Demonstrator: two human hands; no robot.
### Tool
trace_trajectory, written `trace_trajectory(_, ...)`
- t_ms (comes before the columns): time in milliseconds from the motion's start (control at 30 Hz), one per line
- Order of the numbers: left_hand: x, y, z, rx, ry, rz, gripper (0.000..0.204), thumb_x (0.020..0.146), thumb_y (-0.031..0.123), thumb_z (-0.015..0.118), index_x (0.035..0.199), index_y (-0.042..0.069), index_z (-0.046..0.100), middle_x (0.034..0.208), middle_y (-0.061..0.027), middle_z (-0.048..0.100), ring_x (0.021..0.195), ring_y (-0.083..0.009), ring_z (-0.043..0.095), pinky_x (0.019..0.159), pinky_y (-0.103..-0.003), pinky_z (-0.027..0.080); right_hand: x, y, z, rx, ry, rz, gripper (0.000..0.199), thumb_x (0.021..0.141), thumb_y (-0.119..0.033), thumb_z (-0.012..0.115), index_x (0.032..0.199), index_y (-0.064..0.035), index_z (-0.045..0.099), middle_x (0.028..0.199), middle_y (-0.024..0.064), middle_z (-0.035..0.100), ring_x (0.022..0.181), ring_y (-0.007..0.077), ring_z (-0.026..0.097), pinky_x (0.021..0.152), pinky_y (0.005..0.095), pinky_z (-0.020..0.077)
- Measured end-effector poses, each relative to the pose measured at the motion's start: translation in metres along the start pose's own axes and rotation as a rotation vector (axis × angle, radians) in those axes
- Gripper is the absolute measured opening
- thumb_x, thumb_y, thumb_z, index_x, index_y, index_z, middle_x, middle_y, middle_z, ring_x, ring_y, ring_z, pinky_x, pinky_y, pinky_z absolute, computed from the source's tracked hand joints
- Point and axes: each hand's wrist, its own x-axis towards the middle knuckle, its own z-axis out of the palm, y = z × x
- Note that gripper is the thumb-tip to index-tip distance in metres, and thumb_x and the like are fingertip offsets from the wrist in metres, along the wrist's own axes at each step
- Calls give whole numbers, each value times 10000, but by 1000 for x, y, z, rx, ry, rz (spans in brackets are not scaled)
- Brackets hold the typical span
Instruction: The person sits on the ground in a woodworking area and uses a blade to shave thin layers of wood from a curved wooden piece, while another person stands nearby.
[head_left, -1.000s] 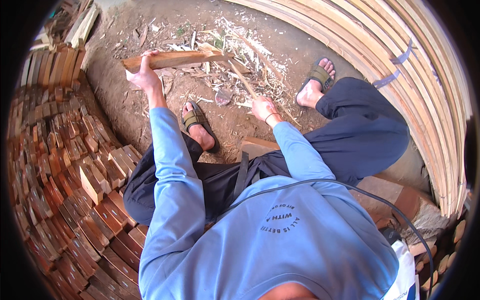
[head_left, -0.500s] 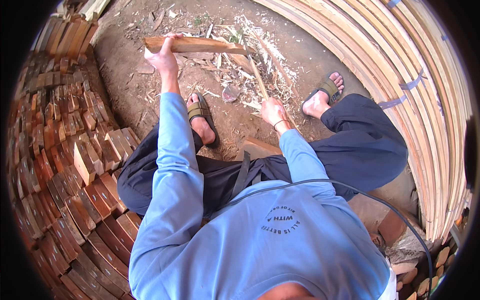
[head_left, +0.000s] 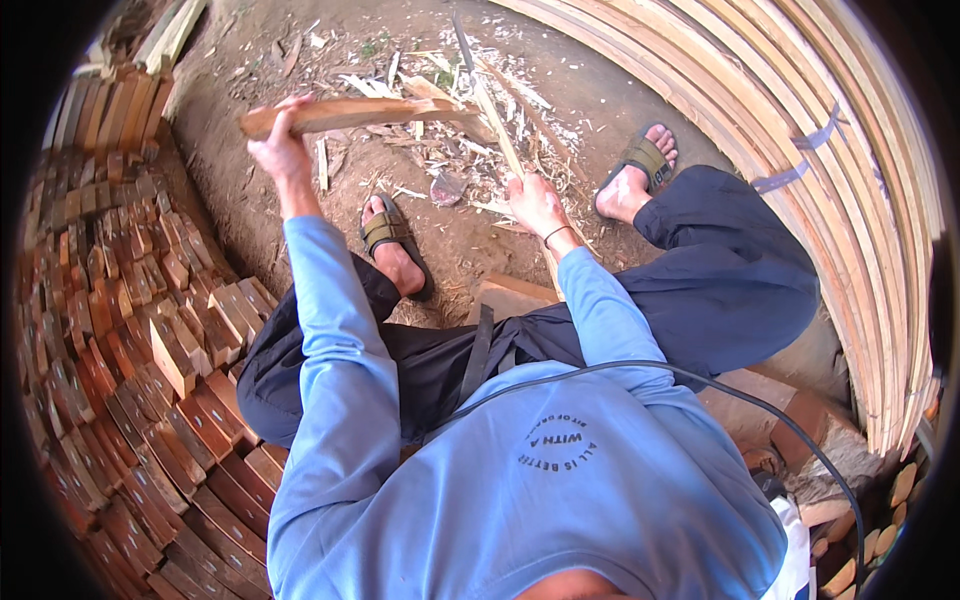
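Observation:
My left hand (head_left: 283, 150) is closed around the left end of a rough wooden billet (head_left: 372, 112), which lies nearly crosswise above the ground. In my right hand (head_left: 540, 208) is the slim, pale wooden handle of a long-handled knife (head_left: 487, 105). Its narrow dark blade (head_left: 463, 42) points away from me, past the billet's right end. The handle's rear part runs back under my right forearm. Whether blade and billet touch, I cannot tell.
Wood shavings (head_left: 440, 80) litter the dirt floor between my sandalled feet. Stacked cut wood blocks (head_left: 130, 350) rise on my left. Long bent wooden strips (head_left: 800, 150), tied in a bundle, curve along my right. A black cable (head_left: 720, 385) crosses my body.
My left hand has drawn the billet left and slightly closer. The knife blade now reaches farther out beyond the billet, with more of it showing. Both hands keep their hold.

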Motion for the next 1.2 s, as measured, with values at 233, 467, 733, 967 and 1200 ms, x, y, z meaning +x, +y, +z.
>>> trace_trajectory(233,-9,-11,-78,-407,114,-295,201,740,-15,631,905,86,576,973,-144,689,1108,-313,605,1091,-535,383,0,17,-30,49,14,123,441,911,-314,490,937,100,638,880,322,644,896,431,657,835,489,499)
trace_trajectory(467,-34,-31,-130,-467,270,-339,110,703,16,628,800,37,674,933,-108,683,1034,-284,612,1052,-529,398,-6,12,-17,47,-111,94,438,919,-307,490,1018,110,582,927,312,651,894,443,646,829,490,497)
trace_trajectory(733,-28,-43,-149,-316,502,-420,178,747,78,631,908,5,653,966,-110,649,975,-266,596,963,-495,440,-6,7,-6,31,-92,30,416,928,-305,511,991,104,559,857,306,647,861,444,646,813,506,497)
trace_trajectory(967,-31,-38,-137,-414,406,-350,152,704,17,588,845,15,646,932,-114,642,972,-268,599,981,-465,443,-5,12,-7,12,-22,-32,389,919,-281,513,993,100,546,827,288,647,811,428,652,779,502,503)
trace_trajectory(1200,-23,-14,-94,-511,43,-309,152,719,-41,601,776,90,653,955,-86,681,1089,-308,581,1089,-549,358,-7,18,-10,-66,-88,51,361,908,-245,520,1011,99,554,851,295,658,872,428,655,823,497,516)
